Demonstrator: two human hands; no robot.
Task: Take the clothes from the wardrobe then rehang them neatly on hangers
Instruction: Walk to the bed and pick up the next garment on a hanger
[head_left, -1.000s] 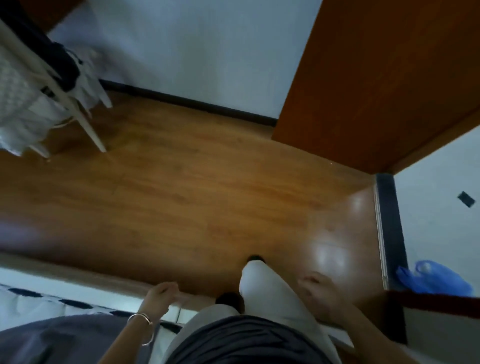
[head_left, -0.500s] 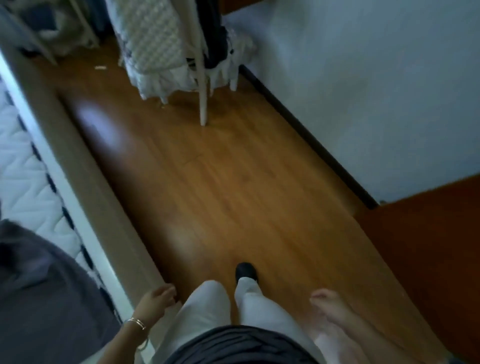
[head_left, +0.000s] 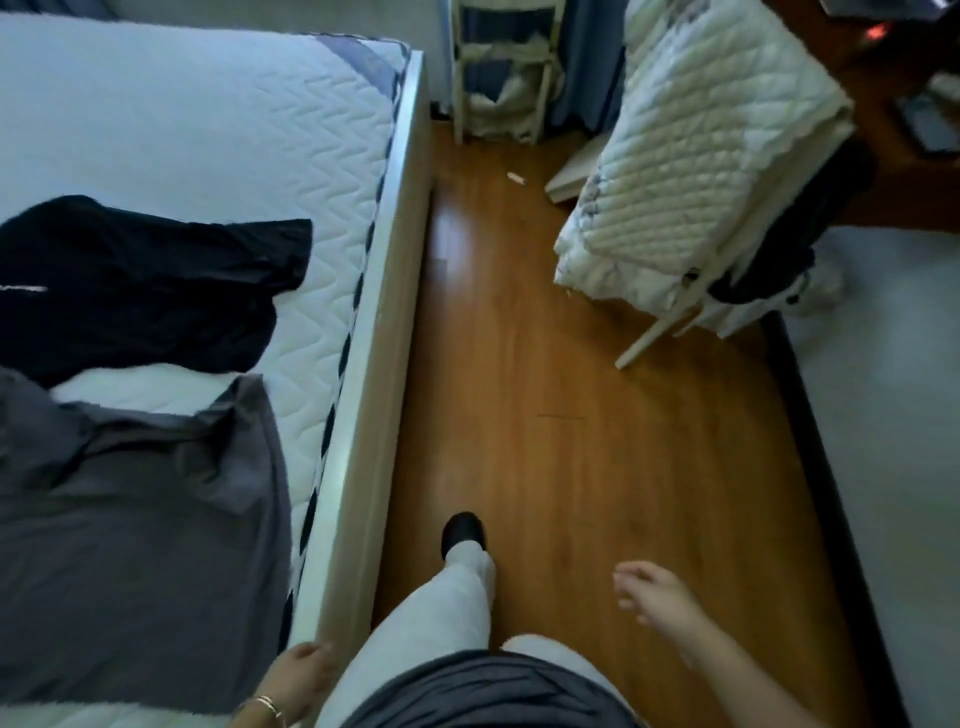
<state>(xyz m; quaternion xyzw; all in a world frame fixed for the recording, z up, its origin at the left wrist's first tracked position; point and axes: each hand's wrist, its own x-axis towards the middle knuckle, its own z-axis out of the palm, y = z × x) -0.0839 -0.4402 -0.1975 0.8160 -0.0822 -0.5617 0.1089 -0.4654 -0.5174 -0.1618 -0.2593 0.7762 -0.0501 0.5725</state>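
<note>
we are resting our empty left hand (head_left: 298, 678) against the bed frame (head_left: 374, 415); our right hand (head_left: 655, 592) is hanging loosely open above the floor (head_left: 571, 415), grasping nothing.

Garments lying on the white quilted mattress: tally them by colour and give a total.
Black garment: 1
Grey garment: 1
Total: 2, both lying loose on the white quilted mattress, no hanger visible with either.
</note>
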